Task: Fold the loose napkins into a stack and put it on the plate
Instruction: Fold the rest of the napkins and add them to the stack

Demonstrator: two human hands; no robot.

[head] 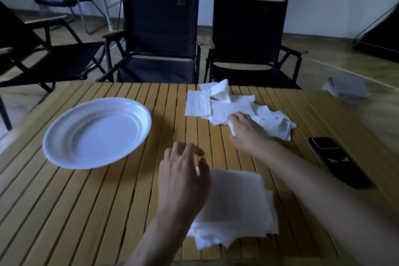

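Note:
A pile of loose white napkins (218,103) lies crumpled at the far right of the slatted wooden table (86,211). My right hand (248,134) reaches into the pile's near edge, fingers pinching a napkin. A stack of folded napkins (235,205) sits near the front edge, its lower sheets fanned out unevenly. My left hand (183,177) hovers over the stack's left edge with fingers spread, holding nothing. The white plate (64,127) stands bare at the left of the table.
A black phone (339,164) lies on the table at the right. Two dark folding chairs (159,34) stand behind the table, another at the left. A grey box (347,88) sits on the floor at the far right.

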